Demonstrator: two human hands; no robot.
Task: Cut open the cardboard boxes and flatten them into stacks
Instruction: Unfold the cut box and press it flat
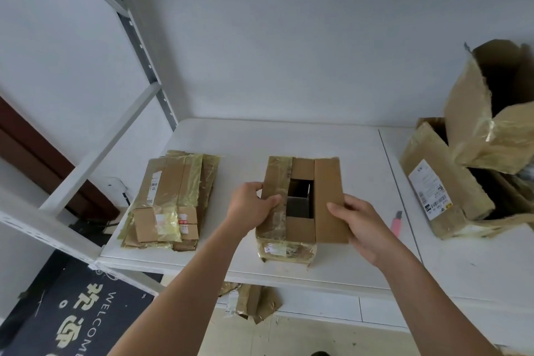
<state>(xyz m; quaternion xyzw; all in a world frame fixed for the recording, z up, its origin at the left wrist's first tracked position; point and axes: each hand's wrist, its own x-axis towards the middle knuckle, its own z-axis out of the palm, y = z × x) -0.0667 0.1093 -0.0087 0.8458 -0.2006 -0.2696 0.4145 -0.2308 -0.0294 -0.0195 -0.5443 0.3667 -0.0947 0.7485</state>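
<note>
A small cardboard box was found at the centre of the white tabletop, its top flaps partly open; the left flap was pinched by the left hand, fingers clamped, and the right flap was gripped at its edge by the right hand. A stack of flattened boxes lay at nine o'clock, a pink cutter at three o'clock, and opened boxes beyond it.
</note>
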